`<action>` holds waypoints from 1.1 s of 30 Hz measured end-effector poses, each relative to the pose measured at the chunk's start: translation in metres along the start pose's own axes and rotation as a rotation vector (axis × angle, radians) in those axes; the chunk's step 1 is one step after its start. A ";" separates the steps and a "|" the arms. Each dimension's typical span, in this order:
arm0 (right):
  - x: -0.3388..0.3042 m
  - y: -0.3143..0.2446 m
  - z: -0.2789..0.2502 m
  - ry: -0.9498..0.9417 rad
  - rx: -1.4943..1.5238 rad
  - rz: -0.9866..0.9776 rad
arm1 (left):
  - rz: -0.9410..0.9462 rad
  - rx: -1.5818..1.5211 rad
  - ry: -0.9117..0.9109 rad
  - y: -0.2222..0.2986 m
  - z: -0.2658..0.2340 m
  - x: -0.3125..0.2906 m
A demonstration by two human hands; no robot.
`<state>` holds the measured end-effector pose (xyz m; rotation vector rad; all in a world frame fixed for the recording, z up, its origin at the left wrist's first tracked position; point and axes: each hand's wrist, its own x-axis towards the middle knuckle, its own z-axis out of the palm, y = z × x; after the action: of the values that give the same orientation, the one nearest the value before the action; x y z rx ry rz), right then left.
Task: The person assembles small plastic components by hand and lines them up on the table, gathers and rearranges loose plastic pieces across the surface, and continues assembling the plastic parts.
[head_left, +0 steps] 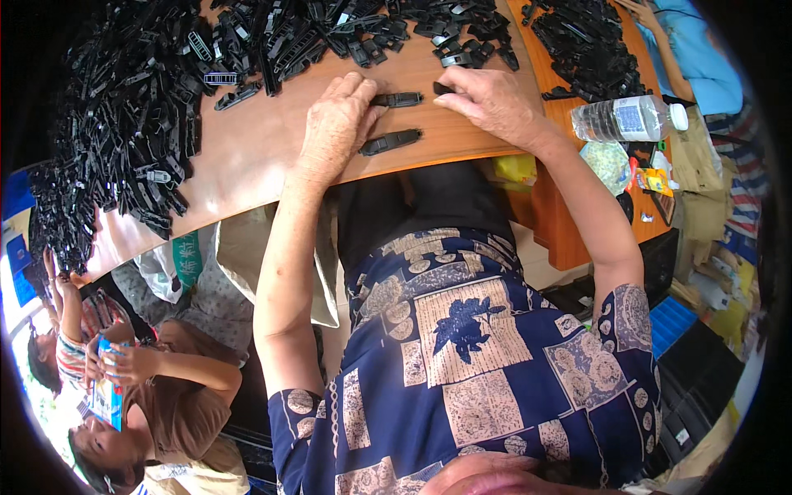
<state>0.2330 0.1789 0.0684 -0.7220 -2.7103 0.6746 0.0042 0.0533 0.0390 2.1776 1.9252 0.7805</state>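
Note:
On the wooden tabletop, my left hand [338, 124] is closed with its fingers and thumb at the near end of a slim black plastic part [399, 100], which lies pointing right. Just below it lies a second elongated black plastic part [391, 142], close to the table's front edge and touched by neither hand's fingertips. To the right, my right hand [492, 103] pinches a small black piece [443, 87] between thumb and forefinger, a short gap from the first part. My fingers cover some of that piece.
Heaps of black plastic parts [132, 107] cover the table's left and far side. Another pile [584, 45] sits on the orange table at right, with a clear plastic bottle [623, 120] nearby. Two people sit at lower left, one holding a blue-and-white pack [107, 388]. A blue-sleeved person [701, 58] is at upper right.

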 end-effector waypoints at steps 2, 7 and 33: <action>0.009 -0.003 0.005 -0.003 -0.027 -0.113 | -0.061 -0.173 0.074 -0.005 0.003 -0.002; 0.023 -0.007 0.009 -0.101 -0.120 -0.162 | -0.091 -0.164 0.053 -0.012 0.010 -0.005; 0.032 0.048 0.001 0.058 -0.450 -0.228 | -0.026 0.227 -0.022 -0.038 -0.015 0.051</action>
<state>0.2250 0.2317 0.0473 -0.4968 -2.8552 -0.0124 -0.0335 0.1057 0.0504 2.2674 2.1194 0.5553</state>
